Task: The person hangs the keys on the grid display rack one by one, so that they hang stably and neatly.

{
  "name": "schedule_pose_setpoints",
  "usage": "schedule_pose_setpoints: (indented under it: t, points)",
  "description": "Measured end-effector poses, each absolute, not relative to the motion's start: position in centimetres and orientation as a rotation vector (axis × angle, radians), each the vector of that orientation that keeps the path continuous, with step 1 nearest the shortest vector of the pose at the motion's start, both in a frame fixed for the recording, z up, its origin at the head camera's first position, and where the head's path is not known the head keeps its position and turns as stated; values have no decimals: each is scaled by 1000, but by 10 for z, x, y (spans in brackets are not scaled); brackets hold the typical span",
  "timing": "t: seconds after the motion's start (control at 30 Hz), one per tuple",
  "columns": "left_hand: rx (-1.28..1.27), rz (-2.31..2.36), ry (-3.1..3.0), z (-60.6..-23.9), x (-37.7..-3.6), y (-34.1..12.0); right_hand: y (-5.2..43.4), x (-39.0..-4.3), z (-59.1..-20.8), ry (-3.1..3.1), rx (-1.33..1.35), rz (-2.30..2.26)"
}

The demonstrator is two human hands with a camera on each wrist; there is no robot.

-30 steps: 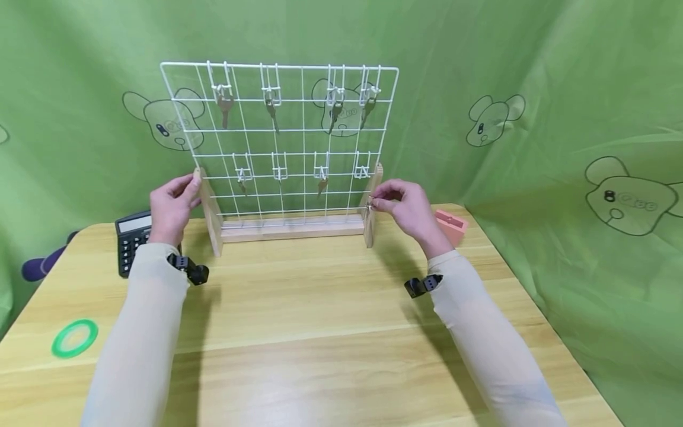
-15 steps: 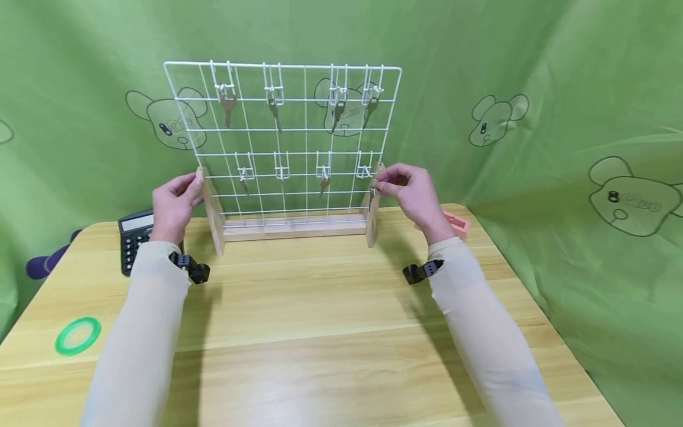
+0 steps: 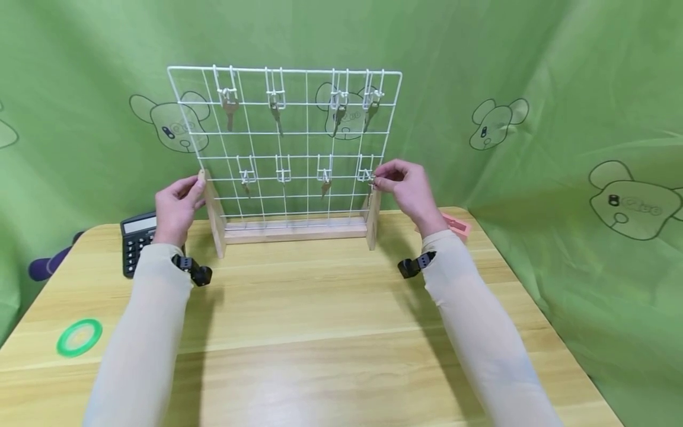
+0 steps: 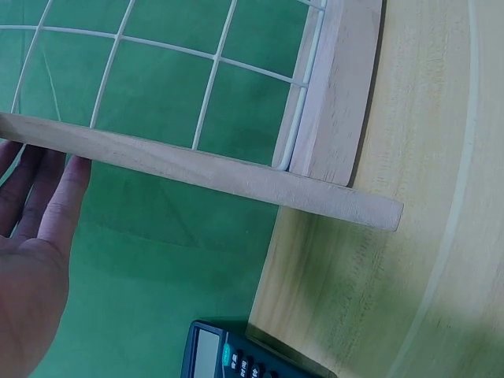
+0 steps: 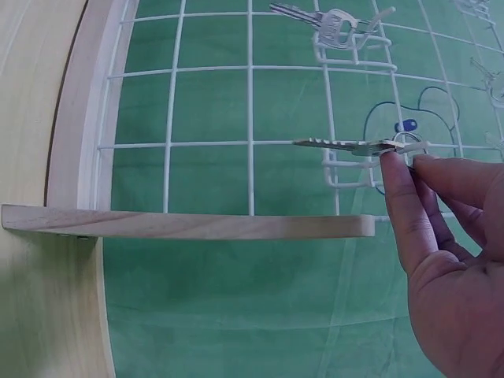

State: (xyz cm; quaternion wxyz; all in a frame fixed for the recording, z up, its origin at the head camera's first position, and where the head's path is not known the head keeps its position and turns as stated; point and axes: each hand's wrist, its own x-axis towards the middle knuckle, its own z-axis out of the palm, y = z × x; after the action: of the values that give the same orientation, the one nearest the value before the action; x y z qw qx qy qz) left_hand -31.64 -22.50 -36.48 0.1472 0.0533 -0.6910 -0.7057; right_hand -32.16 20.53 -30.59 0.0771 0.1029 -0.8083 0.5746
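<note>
A white wire grid rack (image 3: 306,133) stands on wooden supports, with keys hanging from its hooks in two rows. My right hand (image 3: 407,188) pinches a metal key (image 5: 342,145) by its head, between thumb and fingertips. The key's ring overlaps the lower-right hook (image 5: 350,175) in the right wrist view, and its blade points down in the head view. My left hand (image 3: 176,207) grips the top of the left wooden post (image 4: 197,167). Beside the held key, another key (image 5: 335,27) hangs on the neighbouring hook.
Behind my left wrist lies a black calculator (image 3: 137,246). A green ring (image 3: 79,338) is on the table's left side. A pink object (image 3: 458,227) sits behind my right wrist. Green curtains (image 3: 453,47) surround the wooden table (image 3: 320,332) at the back and sides.
My right hand has risen along the right post, bringing the key up to the lower-right hook. My left hand has stayed on the left post.
</note>
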Motion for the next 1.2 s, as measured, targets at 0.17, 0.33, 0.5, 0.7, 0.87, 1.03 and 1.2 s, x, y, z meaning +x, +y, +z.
schedule_pose_setpoints:
  t: [0.17, 0.33, 0.5, 0.7, 0.87, 1.03, 1.2]
  points:
    - [150, -2024, -1991, -366, -316, -225, 203, -325, -312, -2419, 302, 1729]
    - [141, -2032, -1978, -366, -316, -224, 202, -328, -316, -2406, 290, 1708]
    - [140, -2026, -1976, -366, -317, -225, 203, -328, -318, -2414, 288, 1673]
    - [159, -2026, -1988, -367, -317, -226, 208, -325, -324, -2428, 279, 1670]
    - [157, -2014, -1998, -366, -316, -225, 214, -317, -332, -2495, 253, 1640]
    - [145, -1957, -2078, -367, -310, -225, 217, -305, -341, -2602, 284, 1645]
    - [93, -1832, -2279, -376, -302, -230, 219, -295, -352, -2737, 341, 1532]
